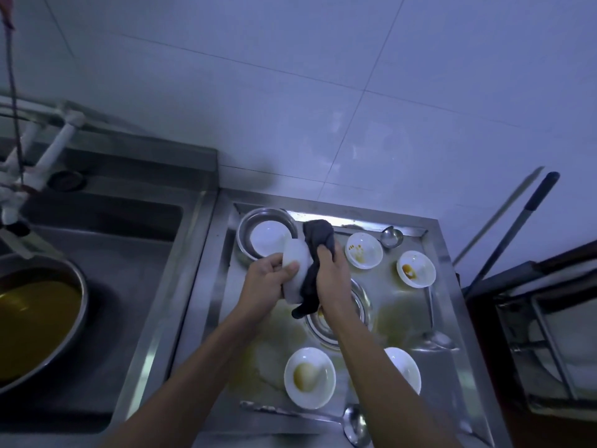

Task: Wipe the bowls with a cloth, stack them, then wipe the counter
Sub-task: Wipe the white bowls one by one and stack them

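Gripping white bowl (292, 273) on edge — left hand (266, 279), right hand (332, 273) bunching dark cloth (315, 253)

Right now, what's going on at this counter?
A person is wiping a white bowl: the left hand grips it while the right hand rubs it with a dark cloth. One clean-looking bowl sits in a metal basin. Four stained bowls wait on the steel counter, which has yellowish spills.

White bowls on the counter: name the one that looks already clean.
The white bowl inside the steel basin at back left; the others show brown stains.
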